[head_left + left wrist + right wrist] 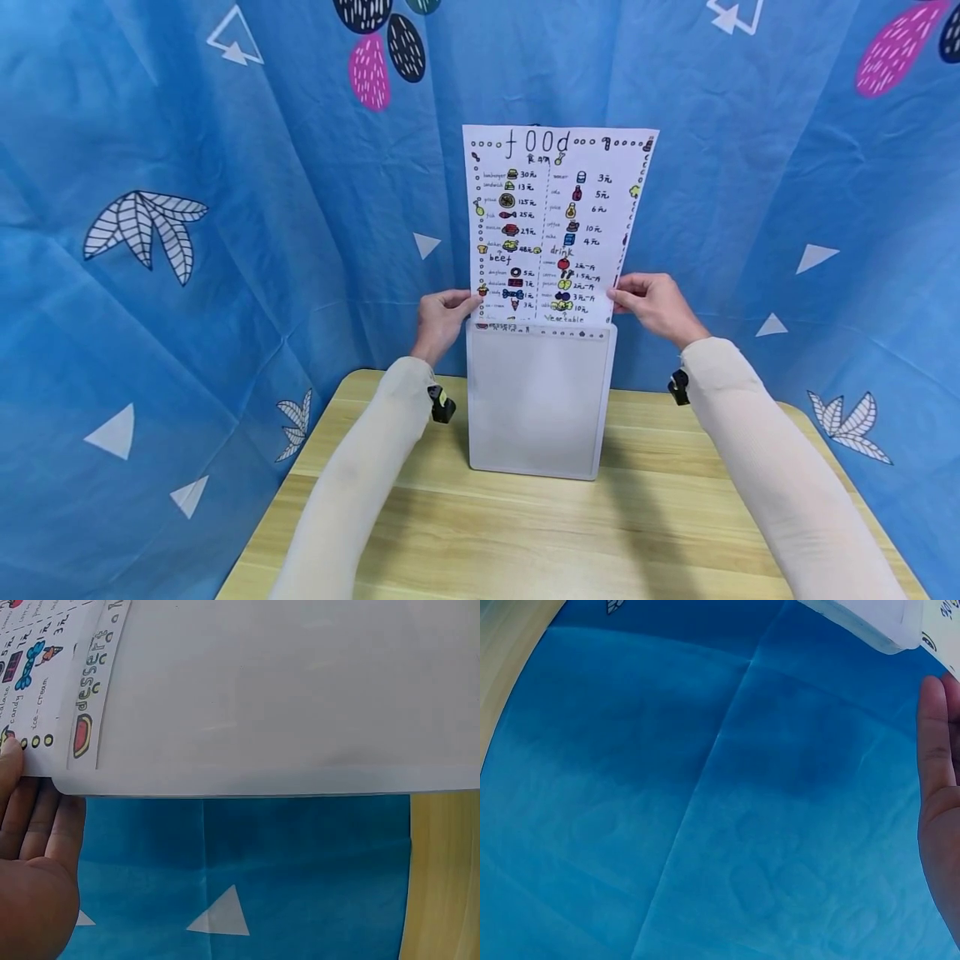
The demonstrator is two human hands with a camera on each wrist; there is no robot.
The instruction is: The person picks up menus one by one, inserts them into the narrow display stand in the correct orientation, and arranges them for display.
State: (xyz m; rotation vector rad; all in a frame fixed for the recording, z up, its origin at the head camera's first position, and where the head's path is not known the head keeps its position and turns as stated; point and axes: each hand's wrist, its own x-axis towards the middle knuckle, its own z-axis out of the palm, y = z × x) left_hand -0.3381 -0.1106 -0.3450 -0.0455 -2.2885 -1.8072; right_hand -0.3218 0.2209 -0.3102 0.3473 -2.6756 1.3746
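Note:
A hand-drawn paper menu (551, 225) headed "food" stands upright, with coloured food pictures and prices. Its bottom strip, lettered "dessert" (91, 697), shows through the top of a clear-fronted white display stand (538, 400). My left hand (441, 321) pinches the menu's lower left edge, thumb in front and fingers behind, close to the stand's top corner. On the opposite side, my right hand (656, 304) pinches the lower right edge of the sheet. In the right wrist view only part of that hand (941, 787) shows, beside the menu's edge.
The stand rests upright on a light wooden table (480, 533), near its back edge. Behind and around the table hangs a blue curtain (360, 208) with leaf and triangle prints. Each wrist carries a small black camera (441, 404).

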